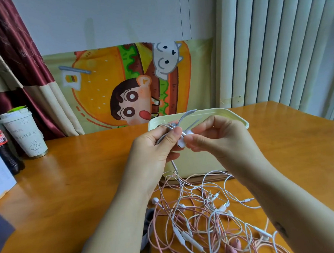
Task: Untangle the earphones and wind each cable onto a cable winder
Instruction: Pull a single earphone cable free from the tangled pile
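Left hand (153,144) and right hand (217,137) pinch earphone (181,143) (box rim (229,113) behind)

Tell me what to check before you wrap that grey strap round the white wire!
1. Left hand grips the coiled white cable: ok.
2. Right hand pinches the white end piece: ok.
3. Grey strap closed round the coil: not ok, its ends stick up loose.
4. Hanging strand free of the tangle: cannot tell, it drops into the pile.
5. Pink and white earphones on the table sorted out: not ok.
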The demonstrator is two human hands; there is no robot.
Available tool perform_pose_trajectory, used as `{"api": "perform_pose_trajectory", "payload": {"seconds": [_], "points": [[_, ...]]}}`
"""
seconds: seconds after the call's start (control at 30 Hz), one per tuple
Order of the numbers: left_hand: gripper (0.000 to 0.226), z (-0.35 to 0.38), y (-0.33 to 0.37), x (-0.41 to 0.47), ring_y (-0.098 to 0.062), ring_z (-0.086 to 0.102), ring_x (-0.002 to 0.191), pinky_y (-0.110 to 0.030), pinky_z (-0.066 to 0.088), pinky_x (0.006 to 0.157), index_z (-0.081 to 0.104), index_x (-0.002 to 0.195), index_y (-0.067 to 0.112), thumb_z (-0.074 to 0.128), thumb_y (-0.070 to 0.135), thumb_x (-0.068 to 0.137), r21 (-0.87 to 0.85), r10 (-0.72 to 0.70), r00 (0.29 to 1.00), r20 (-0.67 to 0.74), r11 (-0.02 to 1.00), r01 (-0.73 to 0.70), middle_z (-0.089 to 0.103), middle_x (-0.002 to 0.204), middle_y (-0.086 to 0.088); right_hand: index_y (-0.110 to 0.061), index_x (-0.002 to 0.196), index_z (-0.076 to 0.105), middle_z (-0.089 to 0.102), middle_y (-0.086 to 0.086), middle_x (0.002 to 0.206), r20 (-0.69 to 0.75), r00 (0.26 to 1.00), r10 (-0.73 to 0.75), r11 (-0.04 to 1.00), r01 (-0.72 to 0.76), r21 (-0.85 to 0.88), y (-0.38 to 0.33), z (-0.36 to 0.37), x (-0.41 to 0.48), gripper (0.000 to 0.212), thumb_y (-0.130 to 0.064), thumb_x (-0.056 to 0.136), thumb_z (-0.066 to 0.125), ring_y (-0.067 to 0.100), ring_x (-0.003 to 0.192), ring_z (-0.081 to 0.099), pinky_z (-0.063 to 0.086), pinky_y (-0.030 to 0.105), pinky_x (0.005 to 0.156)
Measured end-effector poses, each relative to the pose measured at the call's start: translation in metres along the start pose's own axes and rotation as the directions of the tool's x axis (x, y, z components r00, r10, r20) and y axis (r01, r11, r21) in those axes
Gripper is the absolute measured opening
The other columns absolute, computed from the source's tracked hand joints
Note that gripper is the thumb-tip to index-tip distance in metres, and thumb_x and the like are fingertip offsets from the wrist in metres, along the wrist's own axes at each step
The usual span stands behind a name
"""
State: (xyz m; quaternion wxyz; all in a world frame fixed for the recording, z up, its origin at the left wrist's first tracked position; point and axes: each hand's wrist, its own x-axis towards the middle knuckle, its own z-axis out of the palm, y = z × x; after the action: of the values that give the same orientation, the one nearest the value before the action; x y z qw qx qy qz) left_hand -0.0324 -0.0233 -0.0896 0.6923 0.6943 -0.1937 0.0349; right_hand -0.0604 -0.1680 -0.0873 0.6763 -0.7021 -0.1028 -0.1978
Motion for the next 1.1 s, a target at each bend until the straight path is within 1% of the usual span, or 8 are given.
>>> {"api": "perform_pose_trajectory", "payload": {"seconds": [0.43, 0.63, 0.7, 0.77, 0.83, 0.93, 1.0, 1.1], "points": [[0.027, -0.002, 0.007, -0.003, 0.004, 0.068, 0.079, -0.010, 0.048, 0.060, 0.070, 0.089, 0.036, 0.058, 0.050, 0.071, 0.092, 0.030, 1.000, 0.010, 0.995, -0.031, 0.074, 0.084, 0.013, -0.012, 0.066, 0.063, 0.069, 0.000, 0.061, -0.041, 0.996, -0.078, 0.997, 0.077, -0.022, 0.003, -0.001, -0.001, 0.026, -0.029, 0.054, 0.079, 0.006, 0.057, 0.060, 0.050, 0.018, 0.057], [0.033, -0.011, 0.009, -0.001, 0.002, 0.063, 0.073, -0.014, 0.049, 0.066, 0.073, 0.091, 0.025, 0.062, 0.045, 0.067, 0.034, -0.069, 0.990, 0.123, 0.997, 0.065, 0.073, 0.080, 0.007, -0.007, 0.071, 0.067, 0.067, 0.002, 0.063, 0.104, 0.995, 0.010, 0.992, 0.003, -0.125, -0.007, -0.015, 0.003, 0.030, -0.033, 0.058, 0.075, 0.009, 0.060, 0.059, 0.049, 0.018, 0.061], [0.037, -0.016, 0.007, 0.000, -0.003, 0.061, 0.077, -0.019, 0.050, 0.073, 0.074, 0.094, 0.022, 0.063, 0.044, 0.067, 0.071, -0.096, 0.980, 0.175, 0.994, 0.084, 0.074, 0.080, 0.001, -0.008, 0.069, 0.067, 0.065, 0.004, 0.062, 0.004, 1.000, -0.029, 0.984, 0.030, -0.174, -0.012, -0.030, 0.006, 0.036, -0.042, 0.059, 0.072, 0.011, 0.060, 0.055, 0.046, 0.023, 0.064], [0.038, -0.019, 0.005, 0.000, -0.009, 0.063, 0.082, -0.026, 0.051, 0.080, 0.075, 0.097, 0.025, 0.065, 0.044, 0.066, 0.141, -0.133, 0.959, 0.251, 0.985, 0.100, 0.075, 0.093, -0.007, -0.014, 0.070, 0.068, 0.067, 0.002, 0.066, -0.070, 0.992, -0.104, 0.974, 0.087, -0.208, -0.014, -0.040, 0.009, 0.032, -0.045, 0.068, 0.072, 0.009, 0.064, 0.056, 0.045, 0.025, 0.067], [0.033, -0.018, 0.007, -0.003, -0.014, 0.066, 0.087, -0.030, 0.053, 0.084, 0.075, 0.095, 0.027, 0.067, 0.040, 0.066, 0.181, -0.179, 0.910, 0.374, 0.976, 0.118, 0.076, 0.098, -0.006, -0.018, 0.083, 0.071, 0.073, -0.003, 0.083, 0.032, 0.990, -0.136, 0.968, 0.140, -0.207, -0.013, -0.040, 0.009, 0.022, -0.040, 0.079, 0.070, 0.004, 0.078, 0.064, 0.049, 0.022, 0.075], [0.029, -0.014, 0.012, -0.009, -0.005, 0.067, 0.082, -0.016, 0.052, 0.071, 0.074, 0.096, 0.028, 0.066, 0.035, 0.069, 0.257, -0.216, 0.819, 0.532, 0.963, 0.087, 0.076, 0.090, 0.003, -0.018, 0.110, 0.067, 0.069, -0.007, 0.114, 0.354, 0.935, -0.033, 0.985, 0.090, -0.146, -0.005, -0.026, 0.006, 0.031, -0.031, 0.086, 0.054, 0.005, 0.112, 0.060, 0.046, 0.021, 0.098], [0.028, -0.013, 0.015, -0.011, 0.001, 0.066, 0.079, -0.012, 0.048, 0.068, 0.074, 0.097, 0.024, 0.065, 0.035, 0.073, 0.302, -0.222, 0.775, 0.592, 0.952, 0.042, 0.075, 0.086, 0.007, -0.017, 0.118, 0.063, 0.067, -0.003, 0.120, 0.481, 0.874, 0.066, 0.989, 0.006, -0.146, 0.001, -0.019, 0.002, 0.037, -0.035, 0.089, 0.050, 0.010, 0.118, 0.058, 0.043, 0.030, 0.105], [0.032, -0.016, 0.020, -0.012, 0.011, 0.063, 0.084, -0.009, 0.046, 0.073, 0.076, 0.100, 0.015, 0.064, 0.035, 0.077, 0.345, -0.227, 0.741, 0.632, 0.939, -0.007, 0.072, 0.088, 0.022, -0.010, 0.114, 0.065, 0.067, 0.012, 0.115, 0.553, 0.821, 0.141, 0.989, -0.095, -0.112, 0.005, -0.018, 0.000, 0.047, -0.049, 0.090, 0.051, 0.022, 0.114, 0.061, 0.041, 0.044, 0.106]]}}
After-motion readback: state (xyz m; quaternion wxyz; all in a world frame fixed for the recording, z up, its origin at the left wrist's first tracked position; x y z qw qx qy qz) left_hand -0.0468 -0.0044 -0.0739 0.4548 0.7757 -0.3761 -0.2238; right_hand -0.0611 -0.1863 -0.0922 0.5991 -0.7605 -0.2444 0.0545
